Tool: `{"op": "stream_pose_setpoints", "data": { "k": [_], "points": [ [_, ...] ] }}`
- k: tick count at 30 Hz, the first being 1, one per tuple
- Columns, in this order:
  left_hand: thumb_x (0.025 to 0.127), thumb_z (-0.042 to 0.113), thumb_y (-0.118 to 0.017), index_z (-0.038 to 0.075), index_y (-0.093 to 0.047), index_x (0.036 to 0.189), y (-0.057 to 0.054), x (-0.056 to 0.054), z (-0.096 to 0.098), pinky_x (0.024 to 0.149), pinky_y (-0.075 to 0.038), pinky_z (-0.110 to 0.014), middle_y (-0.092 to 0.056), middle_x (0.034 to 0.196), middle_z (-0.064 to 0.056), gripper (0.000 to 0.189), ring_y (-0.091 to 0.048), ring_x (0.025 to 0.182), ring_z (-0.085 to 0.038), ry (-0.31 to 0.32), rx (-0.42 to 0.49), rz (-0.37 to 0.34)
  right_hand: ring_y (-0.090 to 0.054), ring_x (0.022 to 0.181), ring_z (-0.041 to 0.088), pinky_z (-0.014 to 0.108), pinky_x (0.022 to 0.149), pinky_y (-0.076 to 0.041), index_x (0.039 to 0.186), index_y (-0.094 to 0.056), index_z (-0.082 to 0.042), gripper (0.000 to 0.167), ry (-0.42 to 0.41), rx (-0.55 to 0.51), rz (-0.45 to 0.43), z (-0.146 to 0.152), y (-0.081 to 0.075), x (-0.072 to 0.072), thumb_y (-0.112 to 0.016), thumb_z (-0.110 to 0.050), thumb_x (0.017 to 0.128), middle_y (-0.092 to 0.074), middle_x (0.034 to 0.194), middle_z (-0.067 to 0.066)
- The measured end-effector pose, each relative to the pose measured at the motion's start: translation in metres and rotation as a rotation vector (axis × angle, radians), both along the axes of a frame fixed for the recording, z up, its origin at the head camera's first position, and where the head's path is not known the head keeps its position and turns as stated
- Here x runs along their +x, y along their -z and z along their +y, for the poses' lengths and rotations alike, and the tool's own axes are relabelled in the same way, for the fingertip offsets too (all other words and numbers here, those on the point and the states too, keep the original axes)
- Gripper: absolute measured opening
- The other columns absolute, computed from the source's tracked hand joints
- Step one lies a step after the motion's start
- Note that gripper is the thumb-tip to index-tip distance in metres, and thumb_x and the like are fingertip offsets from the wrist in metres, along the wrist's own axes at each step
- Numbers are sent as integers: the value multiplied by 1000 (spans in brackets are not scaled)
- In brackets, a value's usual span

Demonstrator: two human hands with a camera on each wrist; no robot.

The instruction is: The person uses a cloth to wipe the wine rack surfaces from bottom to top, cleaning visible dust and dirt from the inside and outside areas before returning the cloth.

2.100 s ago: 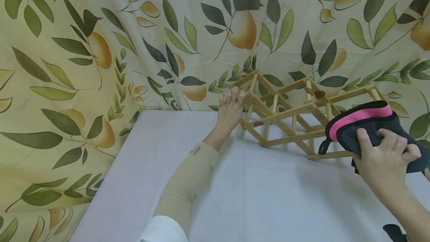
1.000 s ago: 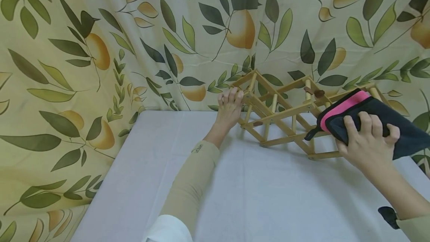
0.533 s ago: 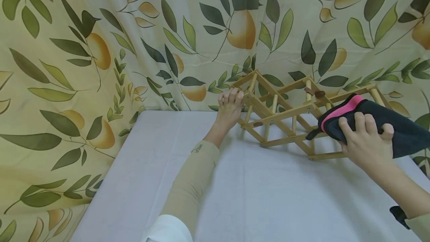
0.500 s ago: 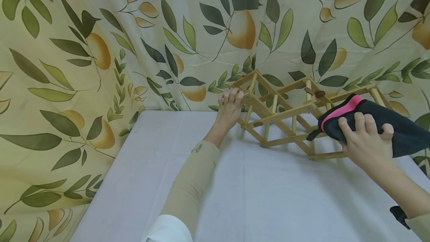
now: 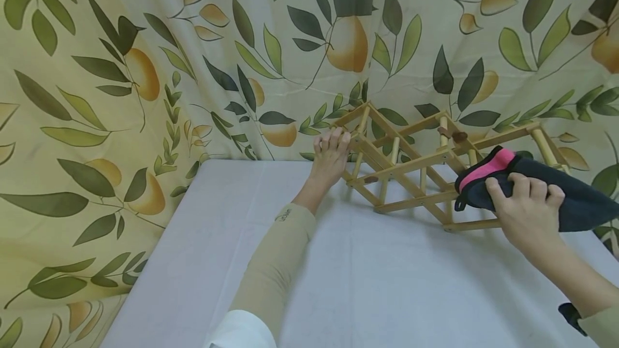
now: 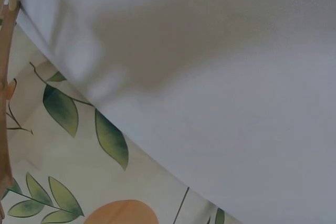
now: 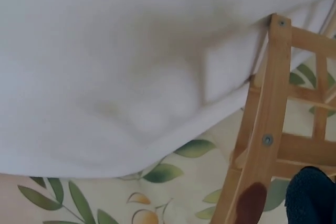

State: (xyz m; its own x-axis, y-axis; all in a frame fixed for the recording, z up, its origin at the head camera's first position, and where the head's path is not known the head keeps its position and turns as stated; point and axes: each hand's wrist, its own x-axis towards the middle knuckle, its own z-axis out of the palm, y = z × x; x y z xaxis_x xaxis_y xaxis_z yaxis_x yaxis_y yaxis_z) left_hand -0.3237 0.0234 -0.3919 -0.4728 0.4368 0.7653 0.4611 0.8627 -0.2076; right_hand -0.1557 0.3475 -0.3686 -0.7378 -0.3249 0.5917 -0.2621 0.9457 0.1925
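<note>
A folding wooden rack [image 5: 411,164], a lattice of slats and round bars like a wine rack, stands on the white-covered table. My left hand [image 5: 330,157] grips its left end, with the fingers over the upper corner. My right hand [image 5: 529,211] holds a navy fabric piece [image 5: 577,192] with a pink band, black edging and a small black loop. That soft piece tapers to a point at the right and overlaps the rack's right part in the head view. In the right wrist view, a bit of the navy fabric [image 7: 312,198] shows beside the rack's slats [image 7: 273,103].
The white tablecloth [image 5: 387,289] spreads in front of the rack. Right behind the table hangs a curtain [image 5: 271,31] printed with leaves and orange fruit. A black strap-like object [image 5: 572,318] shows at my right wrist.
My right hand has shifted left with the navy fabric piece, which has turned so its tapered end shows at the right. The left hand and the rack have stayed in place.
</note>
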Motion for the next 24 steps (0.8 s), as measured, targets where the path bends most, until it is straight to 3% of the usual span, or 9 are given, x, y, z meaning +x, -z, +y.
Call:
{"op": "stream_pose_setpoints", "data": {
  "k": [8, 12, 19, 24],
  "points": [
    [93, 26, -46, 13, -22, 111, -1, 2, 0, 87, -23, -40, -22, 119, -7, 33, -26, 108, -24, 6, 2, -40, -32, 91, 57, 63, 72, -22, 111, -41, -3, 70, -44, -40, 14, -17, 18, 6, -77, 8, 52, -36, 103, 40],
    [94, 26, -45, 13, -23, 112, -1, 3, 0, 87, -22, -40, -23, 120, -7, 31, -25, 108, -24, 0, 2, -45, -31, 93, 57, 64, 74, -20, 112, -40, -3, 70, -21, -59, -4, -17, 14, 8, -76, 6, 52, -35, 104, 40],
    [94, 26, -45, 13, -22, 112, -1, 2, 1, 87, -23, -40, -23, 120, -6, 31, -26, 106, -24, -12, -7, -28, -25, 99, 61, 67, 78, -13, 115, -33, -3, 73, 58, -156, 46, -5, -1, 11, -74, 10, 55, -28, 109, 43],
    [93, 27, -48, 14, -21, 111, 0, 1, 1, 87, -23, -40, -22, 120, -6, 35, -28, 107, -24, -19, -6, -46, -29, 93, 60, 66, 75, -16, 113, -38, -2, 67, -6, -147, 47, -13, 11, 8, -71, 10, 56, -32, 105, 42]
  ]
}}
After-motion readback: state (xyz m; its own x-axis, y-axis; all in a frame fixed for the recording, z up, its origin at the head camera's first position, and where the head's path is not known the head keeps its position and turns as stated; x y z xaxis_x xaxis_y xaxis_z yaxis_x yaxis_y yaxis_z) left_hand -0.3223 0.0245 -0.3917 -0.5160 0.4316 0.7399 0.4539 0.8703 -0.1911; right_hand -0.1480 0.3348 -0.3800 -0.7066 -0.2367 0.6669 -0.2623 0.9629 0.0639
